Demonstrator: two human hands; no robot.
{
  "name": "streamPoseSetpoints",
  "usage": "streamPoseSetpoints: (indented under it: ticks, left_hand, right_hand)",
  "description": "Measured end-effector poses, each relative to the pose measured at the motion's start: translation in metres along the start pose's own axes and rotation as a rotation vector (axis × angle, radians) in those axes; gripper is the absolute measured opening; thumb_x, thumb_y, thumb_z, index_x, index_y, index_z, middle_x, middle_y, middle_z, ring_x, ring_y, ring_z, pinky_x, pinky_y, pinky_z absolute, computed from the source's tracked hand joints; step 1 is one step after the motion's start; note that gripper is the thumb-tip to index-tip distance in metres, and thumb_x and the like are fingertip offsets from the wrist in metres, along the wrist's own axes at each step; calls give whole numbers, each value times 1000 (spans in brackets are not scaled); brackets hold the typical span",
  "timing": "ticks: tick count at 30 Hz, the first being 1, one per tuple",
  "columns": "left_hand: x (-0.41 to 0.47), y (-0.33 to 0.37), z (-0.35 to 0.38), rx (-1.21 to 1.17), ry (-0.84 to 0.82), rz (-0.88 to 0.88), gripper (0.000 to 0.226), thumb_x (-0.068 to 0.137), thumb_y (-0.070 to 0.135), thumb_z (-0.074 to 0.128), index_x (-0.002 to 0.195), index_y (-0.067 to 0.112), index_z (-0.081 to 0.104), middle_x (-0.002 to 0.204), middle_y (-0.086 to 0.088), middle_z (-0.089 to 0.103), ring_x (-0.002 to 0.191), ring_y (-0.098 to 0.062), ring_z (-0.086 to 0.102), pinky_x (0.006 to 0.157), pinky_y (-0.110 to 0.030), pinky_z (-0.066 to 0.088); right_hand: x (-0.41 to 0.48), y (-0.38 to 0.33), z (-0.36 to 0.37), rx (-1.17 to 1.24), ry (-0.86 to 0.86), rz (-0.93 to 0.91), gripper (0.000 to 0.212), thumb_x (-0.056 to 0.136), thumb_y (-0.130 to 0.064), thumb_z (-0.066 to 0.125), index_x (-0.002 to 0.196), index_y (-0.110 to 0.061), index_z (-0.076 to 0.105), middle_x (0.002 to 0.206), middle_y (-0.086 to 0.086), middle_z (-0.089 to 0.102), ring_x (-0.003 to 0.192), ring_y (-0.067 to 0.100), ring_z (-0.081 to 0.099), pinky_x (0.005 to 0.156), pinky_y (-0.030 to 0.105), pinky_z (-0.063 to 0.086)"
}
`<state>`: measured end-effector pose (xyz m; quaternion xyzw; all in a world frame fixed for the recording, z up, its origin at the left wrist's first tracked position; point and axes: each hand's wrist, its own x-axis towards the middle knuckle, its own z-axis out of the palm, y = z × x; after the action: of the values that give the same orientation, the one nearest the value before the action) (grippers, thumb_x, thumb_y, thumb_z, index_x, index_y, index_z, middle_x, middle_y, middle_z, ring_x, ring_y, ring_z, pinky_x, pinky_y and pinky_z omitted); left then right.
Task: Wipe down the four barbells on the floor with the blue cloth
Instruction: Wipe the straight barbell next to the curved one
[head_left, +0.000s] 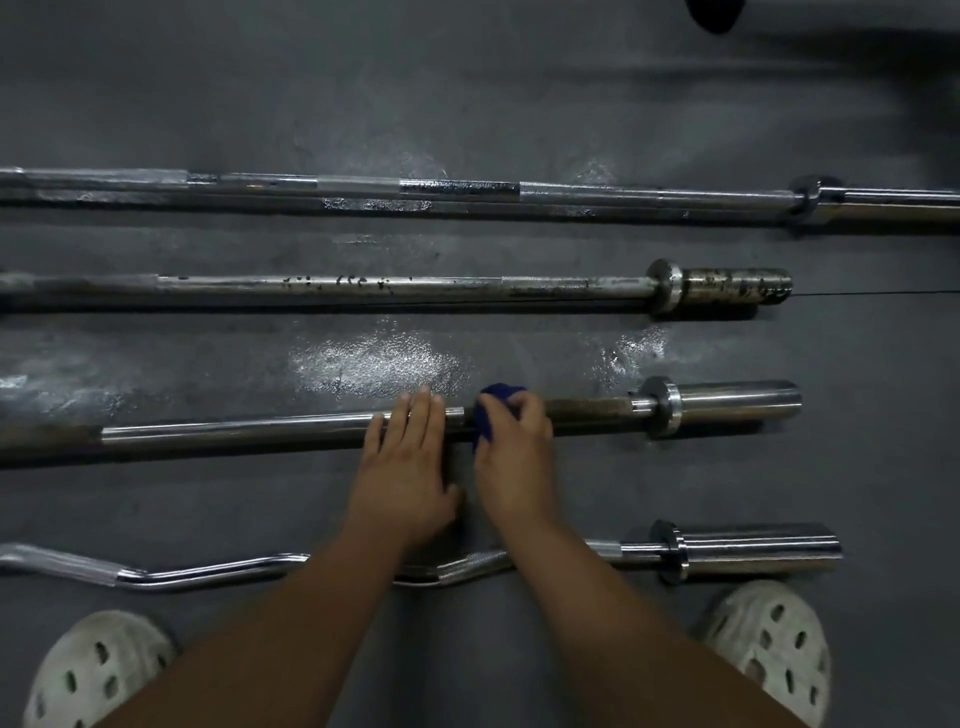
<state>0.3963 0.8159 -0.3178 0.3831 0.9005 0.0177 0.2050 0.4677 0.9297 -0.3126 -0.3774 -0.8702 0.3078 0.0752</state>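
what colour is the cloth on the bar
The cloth is dark blue, best seen in the head view.

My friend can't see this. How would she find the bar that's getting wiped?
Four metal bars lie side by side on the dark floor. Starting at the white shoes, skip the wavy bar; it is the straight bar just beyond. Only this one has the left hand resting on it and the right hand holding a blue cloth against it.
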Motion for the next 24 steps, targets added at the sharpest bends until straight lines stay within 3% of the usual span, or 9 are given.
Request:
streamPoseSetpoints:
  ticks: [3, 5, 8, 15, 19, 24]
  left_hand:
    - [12, -2, -5, 24, -15, -13, 104, 81, 53, 52, 158, 16, -8, 166, -5, -14, 152, -23, -14, 121, -45, -7]
    - [19, -3, -8, 26, -24, -16, 105, 81, 55, 52, 158, 17, -7, 166, -4, -13, 152, -22, -12, 122, -45, -5]
    - [27, -4, -12, 20, -29, -23, 103, 81, 57, 51, 158, 17, -7, 166, -3, -14, 152, -21, -13, 122, -46, -5]
    - [43, -7, -17, 39, -32, -19, 103, 82, 58, 52, 158, 17, -6, 166, -4, -11, 152, -22, -11, 122, -46, -3]
    - [48, -11, -19, 39, -30, 1, 102, 83, 56, 52, 158, 18, -6, 166, -3, -8, 152, -21, -10, 122, -46, -3]
    - [55, -10, -21, 43, -32, -8, 103, 81, 55, 54, 158, 16, -2, 167, -4, -7, 153, -22, -8, 122, -47, -1]
  right_hand:
    - [19, 4, -2, 31, -57, -42, 43, 81, -3, 55, 119, -19, 68, 120, 8, 47, 110, 29, 48, 100, 31, 42]
    - [34, 30, -22, 106, 90, 79, 40, 77, -1, 51, 107, -17, 72, 109, 7, 46, 101, 32, 52, 96, 35, 45]
    - [43, 59, -50, 21, 211, 285, 34, 88, -2, 54, 114, -18, 69, 119, 6, 42, 104, 24, 52, 91, 23, 38]
    - [52, 24, -22, 82, 3, 82, 40, 80, 0, 60, 113, -19, 69, 109, 3, 39, 95, 24, 52, 95, 22, 39]
    - [60, 51, -44, 52, 238, 336, 35, 86, -3, 58, 115, -18, 68, 113, 3, 38, 95, 26, 53, 91, 24, 38]
    - [59, 28, -21, 81, 19, 70, 42, 82, 1, 59, 120, -13, 67, 110, 0, 36, 98, 23, 51, 95, 16, 32]
